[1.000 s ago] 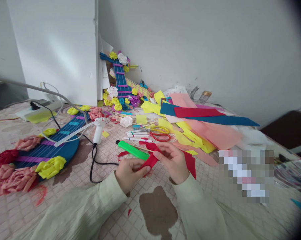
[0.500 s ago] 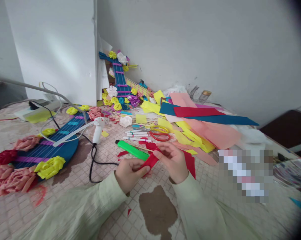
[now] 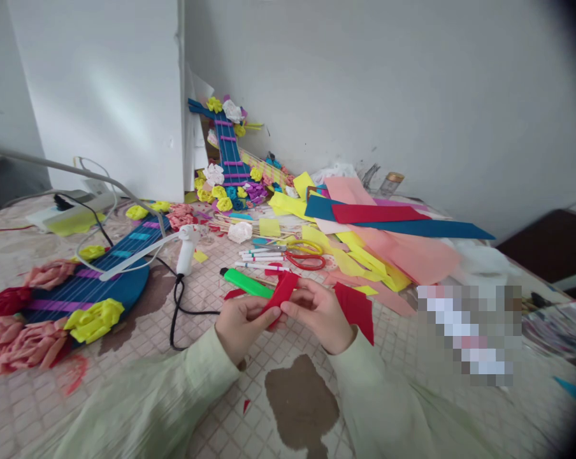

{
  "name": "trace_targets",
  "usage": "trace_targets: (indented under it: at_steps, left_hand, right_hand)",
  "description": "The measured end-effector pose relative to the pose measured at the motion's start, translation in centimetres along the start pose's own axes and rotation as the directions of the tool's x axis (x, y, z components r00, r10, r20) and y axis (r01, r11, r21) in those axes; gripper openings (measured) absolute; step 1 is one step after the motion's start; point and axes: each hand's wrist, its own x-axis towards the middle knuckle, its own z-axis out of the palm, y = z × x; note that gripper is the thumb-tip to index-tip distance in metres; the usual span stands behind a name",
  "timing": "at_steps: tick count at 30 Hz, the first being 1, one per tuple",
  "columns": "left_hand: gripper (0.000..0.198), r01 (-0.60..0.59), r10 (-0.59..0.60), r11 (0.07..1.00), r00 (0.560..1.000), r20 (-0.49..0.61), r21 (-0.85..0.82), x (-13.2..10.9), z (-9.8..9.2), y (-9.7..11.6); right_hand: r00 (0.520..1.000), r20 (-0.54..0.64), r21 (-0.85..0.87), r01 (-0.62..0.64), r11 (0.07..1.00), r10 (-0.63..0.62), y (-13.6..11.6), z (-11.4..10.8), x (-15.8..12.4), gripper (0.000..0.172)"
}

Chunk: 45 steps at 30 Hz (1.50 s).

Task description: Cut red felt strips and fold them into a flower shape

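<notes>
A narrow red crepe paper strip (image 3: 284,290) is pinched between my two hands above the middle of the table. My left hand (image 3: 244,324) grips its lower end with thumb and fingers. Close against it, my right hand (image 3: 319,313) pinches the same strip, thumb tips nearly touching. Behind my left hand lies a green utility knife (image 3: 247,283), its near end hidden by the fingers. More red crepe paper (image 3: 357,309) lies beside my right hand. Scissors with red and yellow handles (image 3: 304,255) rest beyond, next to several white markers (image 3: 262,257).
At left, a blue paper guitar (image 3: 116,255) with crepe flowers lies under a white hot glue gun (image 3: 185,252) and its black cord. Another decorated guitar (image 3: 230,150) leans at the back. Coloured crepe sheets (image 3: 403,248) pile up at right. A glass jar (image 3: 390,183) stands by the wall.
My right hand has come down and closer to my left hand. The red strip has swung more upright, its upper end now showing above the fingers.
</notes>
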Motion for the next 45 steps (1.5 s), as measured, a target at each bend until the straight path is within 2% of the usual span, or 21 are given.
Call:
trace_targets:
  at_steps: [5,11,13,16,18,25,33,45]
  left_hand:
    - [0.025,0.018,-0.017,1.0,1.0,0.013,-0.015,0.0,0.0,-0.2]
    - [0.03,0.027,-0.027,1.0,0.998,0.062,0.002,0.2,0.0,-0.5]
    - [0.03,0.024,-0.025,1.0,0.998,0.066,0.01,0.2,0.0,-0.6]
    - [0.026,0.014,-0.016,1.0,0.997,0.078,0.02,0.1,0.0,-0.7]
    - [0.025,0.021,-0.023,1.0,0.995,0.096,0.021,0.1,0.1,-0.9]
    - [0.02,0.054,-0.053,0.999,0.989,0.137,0.0,-0.1,0.3,-1.4]
    - [0.016,0.054,-0.059,0.998,0.987,0.15,0.036,-0.1,0.4,-1.8]
    - [0.017,0.056,-0.078,0.99,0.981,0.179,0.127,-0.2,0.3,-1.9]
  right_hand:
    - [0.999,-0.028,-0.009,0.02,1.0,-0.02,0.0,-0.1,0.0,0.036]
    - [0.992,-0.123,-0.025,0.017,1.0,-0.02,0.0,-0.2,0.2,0.037]
    - [0.994,-0.113,-0.004,0.01,1.0,-0.011,0.0,-0.1,0.2,0.034]
    - [1.0,-0.024,-0.005,-0.009,1.0,0.009,0.0,-0.1,0.1,0.023]
    - [1.0,0.018,-0.018,-0.013,1.0,0.013,0.2,0.0,0.0,0.022]
    - [0.999,-0.042,0.031,-0.009,0.999,0.011,0.8,-0.1,0.0,0.019]
    - [0.997,-0.074,-0.007,-0.008,1.0,0.008,0.8,0.0,0.0,0.019]
    - [0.99,-0.143,-0.017,-0.018,1.0,0.015,0.9,-0.1,0.1,0.026]
